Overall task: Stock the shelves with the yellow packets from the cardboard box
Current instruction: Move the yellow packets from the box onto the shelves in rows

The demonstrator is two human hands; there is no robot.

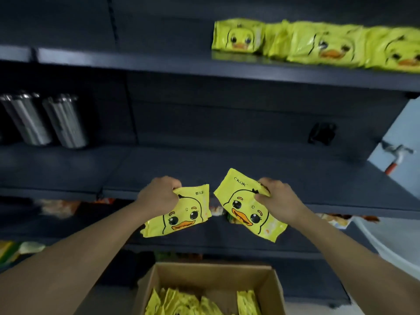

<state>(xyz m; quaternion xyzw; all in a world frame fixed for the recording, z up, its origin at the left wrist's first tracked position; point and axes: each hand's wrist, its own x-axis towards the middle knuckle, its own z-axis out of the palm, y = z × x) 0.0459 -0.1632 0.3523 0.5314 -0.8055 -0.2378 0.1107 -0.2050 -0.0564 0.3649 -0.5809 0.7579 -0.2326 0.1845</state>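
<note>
At the far left, two steel tumblers (43, 120) stand on the middle shelf (204, 164), well apart from your work. Your left hand (158, 196) pinches the left yellow packet (181, 213) at its upper left corner, fingers curled round the edge. This packet hangs in the air before the shelf's front lip, its long axis tilted, the free end pointing down toward you. Just beside it, not touching, is the right yellow packet (246, 206), which your right hand (276, 196) grips at the upper right edge, thumb on the printed face. Its long axis leans the other way, so the two packets make a shallow V. Both hands are equally near to the shelf; the bare board lies straight ahead and a little above them. I judge you must lift and push forward. The row of packets (318, 45) on the upper shelf is higher, to the right. The cardboard box (211, 278) below holds more packets.
</note>
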